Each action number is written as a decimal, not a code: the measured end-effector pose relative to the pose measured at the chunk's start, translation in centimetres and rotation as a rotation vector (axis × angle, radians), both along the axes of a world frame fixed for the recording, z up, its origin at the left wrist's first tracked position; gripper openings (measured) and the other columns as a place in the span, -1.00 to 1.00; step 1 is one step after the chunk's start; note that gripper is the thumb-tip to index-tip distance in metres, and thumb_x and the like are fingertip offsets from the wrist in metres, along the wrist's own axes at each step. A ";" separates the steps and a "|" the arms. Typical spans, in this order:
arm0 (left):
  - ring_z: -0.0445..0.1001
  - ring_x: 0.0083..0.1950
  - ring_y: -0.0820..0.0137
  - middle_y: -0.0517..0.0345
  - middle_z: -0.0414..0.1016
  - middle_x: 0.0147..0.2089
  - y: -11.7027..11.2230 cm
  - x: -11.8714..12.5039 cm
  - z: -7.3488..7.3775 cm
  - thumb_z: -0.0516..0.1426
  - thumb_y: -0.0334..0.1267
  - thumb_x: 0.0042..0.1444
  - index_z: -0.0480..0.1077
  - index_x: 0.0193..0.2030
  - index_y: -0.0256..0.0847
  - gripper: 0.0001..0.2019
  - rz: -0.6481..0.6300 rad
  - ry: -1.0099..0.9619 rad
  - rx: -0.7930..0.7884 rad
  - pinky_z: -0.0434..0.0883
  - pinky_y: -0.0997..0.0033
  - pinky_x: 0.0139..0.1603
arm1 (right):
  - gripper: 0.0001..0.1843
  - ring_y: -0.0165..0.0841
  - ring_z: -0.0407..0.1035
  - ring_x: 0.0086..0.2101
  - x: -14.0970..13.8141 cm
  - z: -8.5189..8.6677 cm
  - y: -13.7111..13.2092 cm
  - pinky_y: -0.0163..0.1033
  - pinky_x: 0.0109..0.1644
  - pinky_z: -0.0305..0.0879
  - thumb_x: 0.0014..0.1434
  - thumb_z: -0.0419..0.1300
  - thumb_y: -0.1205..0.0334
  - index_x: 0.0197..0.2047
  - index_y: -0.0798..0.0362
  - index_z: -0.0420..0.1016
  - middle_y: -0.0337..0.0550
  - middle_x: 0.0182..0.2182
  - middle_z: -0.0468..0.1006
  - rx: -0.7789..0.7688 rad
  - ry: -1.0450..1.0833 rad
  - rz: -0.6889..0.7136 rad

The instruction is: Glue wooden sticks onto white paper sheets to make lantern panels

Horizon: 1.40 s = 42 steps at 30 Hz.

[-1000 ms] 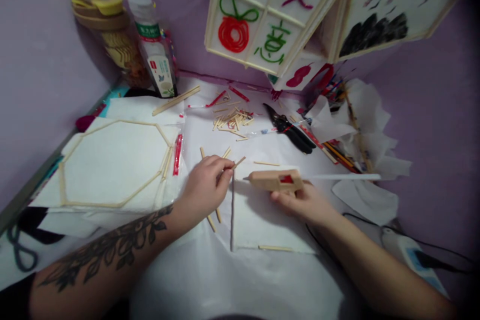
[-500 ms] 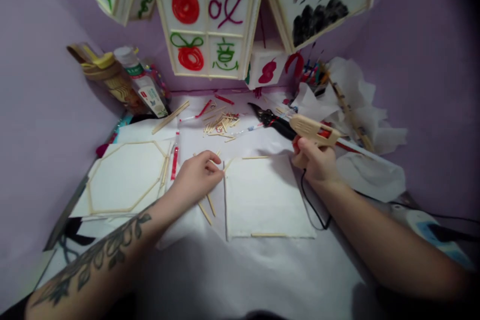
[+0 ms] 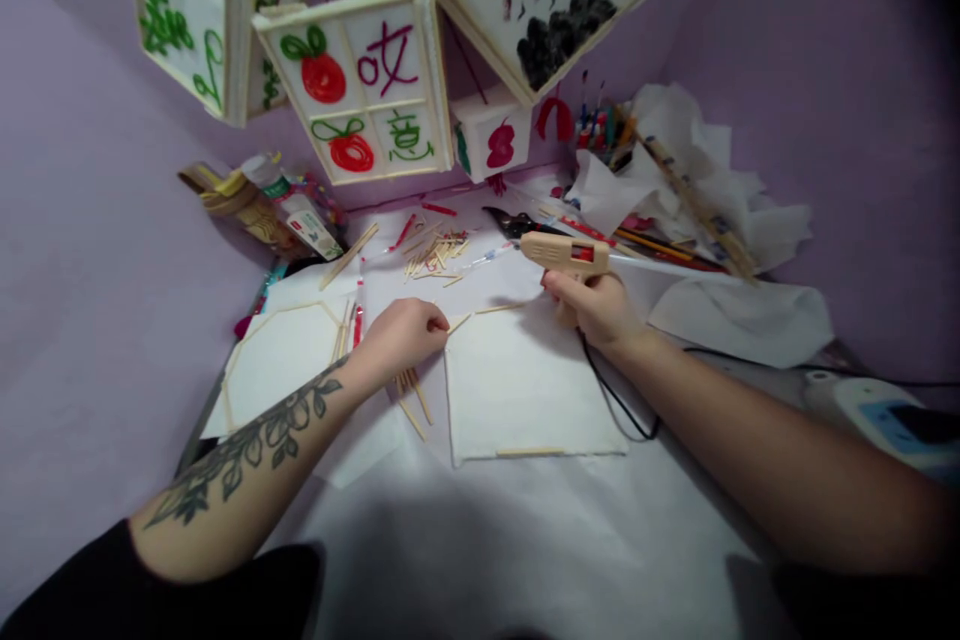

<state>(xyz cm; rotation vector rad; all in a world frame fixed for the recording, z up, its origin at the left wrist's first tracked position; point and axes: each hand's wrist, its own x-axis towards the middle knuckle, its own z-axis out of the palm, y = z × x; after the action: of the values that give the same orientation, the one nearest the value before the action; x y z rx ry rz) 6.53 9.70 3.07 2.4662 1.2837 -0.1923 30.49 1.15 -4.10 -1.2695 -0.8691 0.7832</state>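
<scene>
My left hand (image 3: pixel 403 332) pinches a thin wooden stick (image 3: pixel 458 322) at the top left corner of a white paper square (image 3: pixel 525 387). The square lies flat on the table with another stick (image 3: pixel 529 452) along its lower edge. My right hand (image 3: pixel 592 304) holds a beige glue gun (image 3: pixel 559 253) raised above the paper's top right corner, its nozzle pointing left. A black cord (image 3: pixel 611 403) runs from the gun down beside my right forearm. Several loose sticks (image 3: pixel 412 395) lie just below my left hand.
A hexagonal stick frame on paper (image 3: pixel 281 355) lies at the left. Black cutters (image 3: pixel 514 223), a pile of short sticks (image 3: pixel 435 255), a glue bottle (image 3: pixel 300 210) and crumpled white paper (image 3: pixel 720 210) sit farther back. Painted paper lanterns (image 3: pixel 360 90) hang overhead. A white and blue device (image 3: pixel 892 420) rests at right.
My right hand has lifted the glue gun off the paper, away from the stick end, and now holds it above the paper's top right corner. My left hand stays at the corner. The camera has tilted up.
</scene>
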 end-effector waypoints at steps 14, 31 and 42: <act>0.49 -0.31 0.30 0.12 0.60 -0.36 -0.1 0.9 0.2 0.13 -0.30 -0.04 0.59 -0.35 -0.14 -0.81 -0.044 0.045 0.028 0.25 0.38 -0.35 | -0.78 -0.28 0.37 -0.38 0.0 0.0 0.2 -0.18 -0.28 0.29 -0.01 0.33 0.06 -0.46 0.03 0.49 -0.23 -0.50 0.46 0.008 -0.032 0.055; 0.49 -0.33 0.37 0.20 0.57 -0.36 0.4 1.5 0.2 0.17 -0.33 -0.11 0.47 -0.35 -0.18 -0.87 0.024 0.006 -0.063 0.28 0.46 -0.39 | -0.71 -0.39 0.19 -0.52 -0.5 0.7 -0.1 -0.23 -0.41 0.14 -0.07 0.34 0.04 -0.56 0.01 0.37 -0.31 -0.60 0.34 -0.043 -0.019 0.054; 0.48 -0.35 0.37 0.19 0.56 -0.38 0.3 1.7 0.0 0.18 -0.32 -0.14 0.46 -0.36 -0.18 -0.86 0.042 -0.019 -0.089 0.30 0.46 -0.40 | -0.77 -0.40 0.17 -0.55 -0.7 0.9 -0.1 -0.25 -0.46 0.13 -0.07 0.34 0.05 -0.41 0.02 0.52 -0.32 -0.61 0.33 -0.050 -0.001 0.064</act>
<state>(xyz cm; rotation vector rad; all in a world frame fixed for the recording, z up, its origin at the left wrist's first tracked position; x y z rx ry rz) 8.18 10.01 3.03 2.3588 1.2900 -0.2094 29.84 1.02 -3.21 -1.2912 -0.8995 0.8600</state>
